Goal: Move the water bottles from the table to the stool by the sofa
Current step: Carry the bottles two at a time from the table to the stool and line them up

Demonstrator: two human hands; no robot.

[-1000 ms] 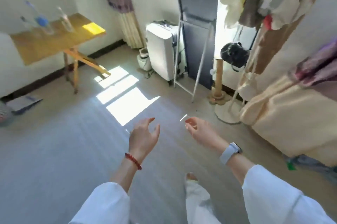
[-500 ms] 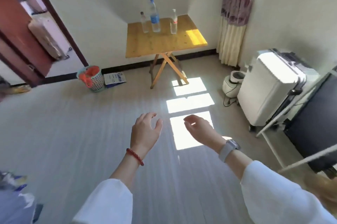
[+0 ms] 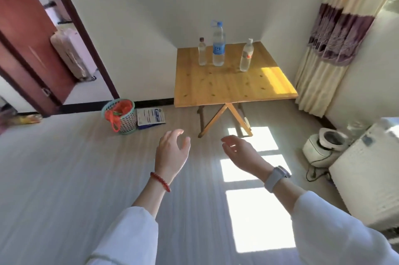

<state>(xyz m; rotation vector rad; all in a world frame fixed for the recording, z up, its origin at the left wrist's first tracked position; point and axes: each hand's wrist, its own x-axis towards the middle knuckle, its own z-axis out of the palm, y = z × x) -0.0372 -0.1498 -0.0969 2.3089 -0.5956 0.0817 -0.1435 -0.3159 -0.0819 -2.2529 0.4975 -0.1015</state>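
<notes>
Baskets came first for us: a teal plastic mesh waste basket stood on the grey floor against the white wall, lined with an orange-red plastic bag whose handle spilled over its rim; we could not tell what lay inside the bag. Just beside it a flat blue-and-white printed packet lay on the floor.

On the square yellow pine folding worktop, near its far edge, stood three clear plastic water bottles, all upright and apart from one another. At the left was a small clear bottle with a dark red cap. Close beside it rose the tall clear bottle with a blue label and blue cap, the largest of the three, with a loop handle at its neck. Well to the right stood a slim clear bottle with a white cap and a red-marked label. How full each one was we could not make out. Sunlight struck the worktop's right front corner.

Our left hand, a red bead bracelet at its wrist, hung over the floor with fingers loosely spread and grasping nothing. Our right hand, with a pale grey wristwatch, was likewise relaxed and empty, well short of the worktop. A white round appliance sat on the floor at the right.
</notes>
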